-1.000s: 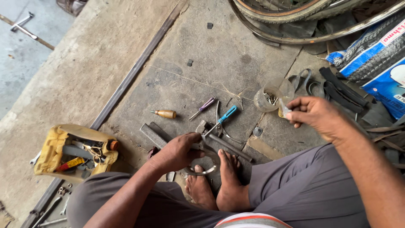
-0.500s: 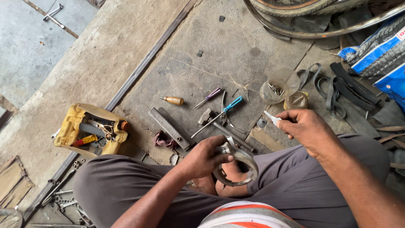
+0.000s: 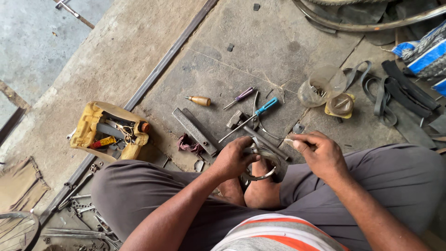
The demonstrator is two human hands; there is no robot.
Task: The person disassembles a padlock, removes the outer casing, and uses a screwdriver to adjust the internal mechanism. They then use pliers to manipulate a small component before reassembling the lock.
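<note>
A metal ring (image 3: 263, 163) is held low in the middle of the head view, just above the bare feet (image 3: 253, 188) of the seated person. The left hand (image 3: 233, 159) is closed around the ring's rim at its nine o'clock side, with the fingers wrapped over the upper edge. The ring is seen nearly face-on and slightly tilted; being round, it has no long axis to speak of, and its open centre is turned up toward the camera.

The right hand (image 3: 319, 153) is held at about three o'clock from the ring, just beside it but apart. Its fingertips are pinched on a small pale object (image 3: 290, 140) whose kind cannot be told. That object's tip is pointed toward nine o'clock, at the ring's upper right edge. The left hand is therefore on the ring, while the right is the nearer free hand.

On the concrete floor (image 3: 260, 42) beyond the hands, at twelve o'clock, a blue-handled screwdriver (image 3: 251, 116) is laid with its long axis running from seven to one o'clock. A purple-handled screwdriver (image 3: 239, 97) and a wooden-handled awl (image 3: 198, 100) are placed farther out. A flat metal file (image 3: 195, 131) is set at ten o'clock, and a yellow tool tray (image 3: 88, 128) well apart at nine o'clock. A clear plastic jar (image 3: 322, 85) is seen at one o'clock.
</note>
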